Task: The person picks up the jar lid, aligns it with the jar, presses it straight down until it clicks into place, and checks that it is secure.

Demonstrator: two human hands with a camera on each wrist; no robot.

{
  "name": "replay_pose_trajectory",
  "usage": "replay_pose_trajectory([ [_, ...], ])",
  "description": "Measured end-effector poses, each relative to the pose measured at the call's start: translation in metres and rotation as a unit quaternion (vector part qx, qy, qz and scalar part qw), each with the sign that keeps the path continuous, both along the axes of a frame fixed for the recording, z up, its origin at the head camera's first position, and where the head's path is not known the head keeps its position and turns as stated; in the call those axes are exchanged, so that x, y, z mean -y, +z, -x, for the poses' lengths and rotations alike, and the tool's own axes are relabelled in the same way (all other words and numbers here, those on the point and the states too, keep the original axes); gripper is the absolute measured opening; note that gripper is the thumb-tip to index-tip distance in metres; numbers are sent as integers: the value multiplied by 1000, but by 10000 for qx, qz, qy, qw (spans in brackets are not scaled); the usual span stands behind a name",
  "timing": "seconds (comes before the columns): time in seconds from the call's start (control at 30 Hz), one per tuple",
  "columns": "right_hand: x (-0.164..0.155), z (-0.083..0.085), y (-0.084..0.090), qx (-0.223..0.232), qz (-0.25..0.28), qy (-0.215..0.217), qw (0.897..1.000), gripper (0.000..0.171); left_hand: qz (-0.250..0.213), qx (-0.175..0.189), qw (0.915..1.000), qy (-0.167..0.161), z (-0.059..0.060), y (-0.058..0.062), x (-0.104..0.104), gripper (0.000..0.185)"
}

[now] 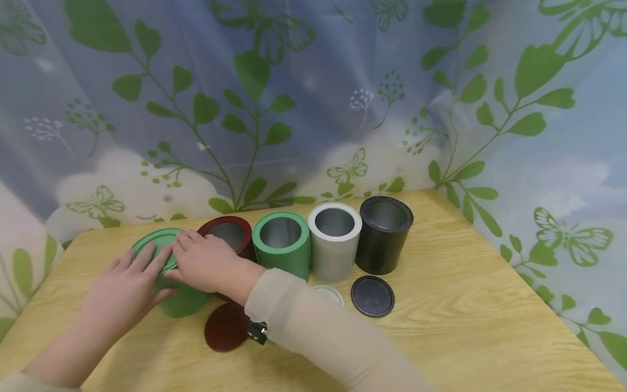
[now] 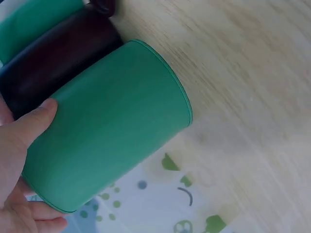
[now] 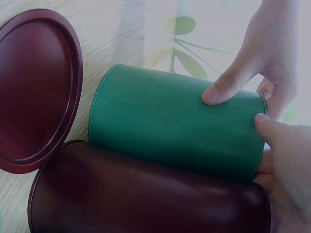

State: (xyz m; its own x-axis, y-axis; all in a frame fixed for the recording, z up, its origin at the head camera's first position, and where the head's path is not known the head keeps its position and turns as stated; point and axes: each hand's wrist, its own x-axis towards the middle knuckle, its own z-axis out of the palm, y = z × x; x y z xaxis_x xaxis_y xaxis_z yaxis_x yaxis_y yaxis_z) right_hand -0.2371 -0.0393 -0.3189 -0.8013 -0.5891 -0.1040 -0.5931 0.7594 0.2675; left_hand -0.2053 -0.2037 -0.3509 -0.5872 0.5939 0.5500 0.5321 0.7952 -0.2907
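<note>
At the left end of a row of cans stands a green can (image 1: 183, 302) with a green lid (image 1: 153, 239) on top. My left hand (image 1: 122, 288) lies over the lid with long, spread fingers, its thumb against the can's side. In the left wrist view, that thumb (image 2: 41, 119) presses the green wall. My right hand (image 1: 206, 264) bends its fingers over the lid's right part; in the right wrist view its thumb (image 3: 267, 128) touches the top rim. Both hands partly hide the lid. A dark red can (image 1: 247, 250) stands close beside the green one.
A second green can (image 1: 289, 261), a white can (image 1: 335, 261) and a black can (image 1: 379, 253) stand uncovered to the right. In front lie a dark red lid (image 1: 222, 329), a white lid (image 1: 330, 294) and a black lid (image 1: 372, 296). A printed curtain (image 1: 313, 109) hangs behind the wooden table (image 1: 470, 305).
</note>
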Motion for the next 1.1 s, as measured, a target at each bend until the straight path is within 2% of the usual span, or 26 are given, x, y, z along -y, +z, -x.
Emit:
replay_pose_trajectory([
  [0.17,2,-1,0,27,-2,19,10000,69,-186,38,9997,-123,0,-1,2,94],
  [0.37,0,0,0,8,-39,-58,10000,69,2,-31,9998,-194,1,2,-2,96],
  [0.43,-1,1,0,6,-36,-49,10000,69,119,187,9998,-3,1,4,-3,102],
  [0.5,-1,1,-1,9,-46,-34,10000,69,242,564,9975,339,1,7,-6,101],
  [0.6,-2,2,0,19,-90,-52,9999,69,437,1037,9906,778,6,13,-10,102],
  [0.67,-3,2,0,32,-96,-61,9999,69,521,1451,9841,881,10,17,-12,99],
  [0.8,-3,2,1,10,-61,-31,10000,69,389,1919,9793,509,20,15,-7,100],
  [0.9,-3,2,2,-38,-65,-32,10000,69,222,1884,9817,188,25,12,-4,97],
  [1.0,-3,3,1,-22,-122,-51,9999,69,170,1850,9824,219,23,9,-4,92],
  [1.1,-1,2,0,42,-143,-84,9999,68,9,1720,9843,408,13,6,-3,82],
])
